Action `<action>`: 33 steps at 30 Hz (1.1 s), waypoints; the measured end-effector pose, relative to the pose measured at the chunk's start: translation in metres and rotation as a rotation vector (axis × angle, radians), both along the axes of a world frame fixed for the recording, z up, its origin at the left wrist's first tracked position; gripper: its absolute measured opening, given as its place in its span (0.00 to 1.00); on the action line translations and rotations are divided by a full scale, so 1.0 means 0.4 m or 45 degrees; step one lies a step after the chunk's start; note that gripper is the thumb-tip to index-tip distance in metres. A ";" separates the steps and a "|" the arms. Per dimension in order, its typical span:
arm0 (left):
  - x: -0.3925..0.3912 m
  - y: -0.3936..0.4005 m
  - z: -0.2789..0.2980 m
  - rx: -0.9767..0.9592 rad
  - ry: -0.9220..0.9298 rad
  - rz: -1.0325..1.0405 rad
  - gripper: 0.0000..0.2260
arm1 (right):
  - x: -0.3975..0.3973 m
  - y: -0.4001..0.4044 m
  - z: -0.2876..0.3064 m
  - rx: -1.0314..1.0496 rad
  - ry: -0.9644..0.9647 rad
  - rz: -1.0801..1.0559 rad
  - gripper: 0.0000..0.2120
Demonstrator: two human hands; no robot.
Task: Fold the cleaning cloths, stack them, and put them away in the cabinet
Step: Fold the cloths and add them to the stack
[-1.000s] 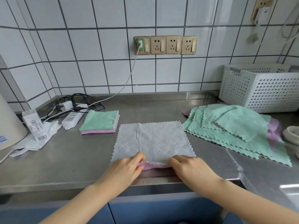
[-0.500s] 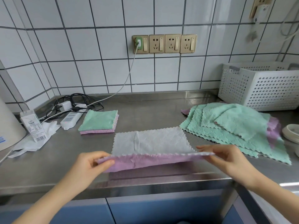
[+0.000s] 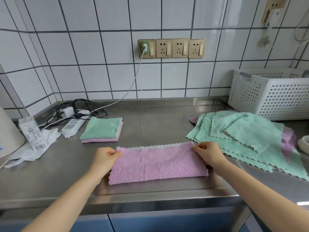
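A pink-and-grey cleaning cloth point(image 3: 157, 164) lies folded in half on the steel counter point(image 3: 150, 124), pink side up, with a grey edge showing along its far side. My left hand point(image 3: 104, 158) pinches its far left corner. My right hand point(image 3: 209, 154) pinches its far right corner. A small stack of folded cloths point(image 3: 102, 129), green on top and pink beneath, sits at the left rear. A loose pile of unfolded green and pink cloths point(image 3: 242, 136) spreads out at the right.
A white perforated basket point(image 3: 274, 92) stands at the back right. A power strip point(image 3: 71, 126), tangled cables, a small carton point(image 3: 32, 134) and crumpled plastic occupy the left. A white dish rim point(image 3: 303, 144) shows at the far right. Blue cabinet fronts point(image 3: 150, 221) run below the counter.
Both hands lifted the cloth's near edge and carried it to the far edge, folding the cloth in half. The pink underside now faces up instead of the grey side.
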State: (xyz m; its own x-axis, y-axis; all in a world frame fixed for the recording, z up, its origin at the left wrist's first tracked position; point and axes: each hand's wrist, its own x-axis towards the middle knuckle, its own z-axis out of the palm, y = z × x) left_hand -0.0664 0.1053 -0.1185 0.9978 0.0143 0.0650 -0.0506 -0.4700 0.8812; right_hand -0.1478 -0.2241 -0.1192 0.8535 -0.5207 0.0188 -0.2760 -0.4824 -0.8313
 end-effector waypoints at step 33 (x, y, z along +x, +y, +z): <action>-0.230 -0.132 0.006 1.074 -0.312 -0.954 0.39 | -0.144 0.159 0.022 -1.088 -0.291 1.137 0.15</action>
